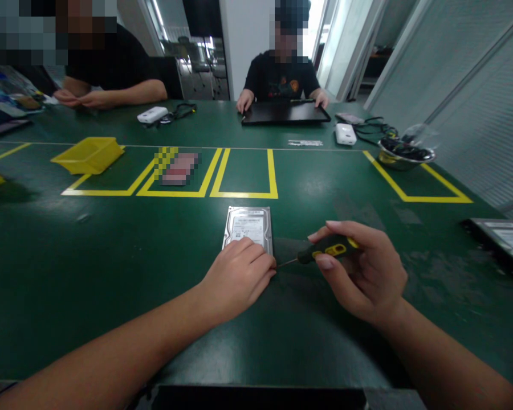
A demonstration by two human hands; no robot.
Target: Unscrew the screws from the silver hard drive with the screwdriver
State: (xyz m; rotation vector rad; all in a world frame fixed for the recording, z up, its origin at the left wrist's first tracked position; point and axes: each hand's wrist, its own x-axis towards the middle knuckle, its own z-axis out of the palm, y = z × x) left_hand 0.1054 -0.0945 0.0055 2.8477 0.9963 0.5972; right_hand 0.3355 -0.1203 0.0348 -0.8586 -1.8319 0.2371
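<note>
A silver hard drive (250, 224) with a white label lies on the green table in front of me. My left hand (243, 273) covers its near end, fingers closed over it with the fingertips at the right side. My right hand (363, 267) grips a black and yellow screwdriver (331, 249) by its handle. The thin shaft points left, and its tip reaches my left fingertips beside the drive's near right edge. Whether the tip touches the drive or a screw is hidden by the fingers.
Beyond the drive are yellow taped boxes, a yellow bin (89, 155) and a blurred-out pink item (180, 169). A metal bowl of cables (404, 162) stands at right, another drive (507, 236) at the right edge. Across the table, one person holds a black panel (286, 113); another sits left.
</note>
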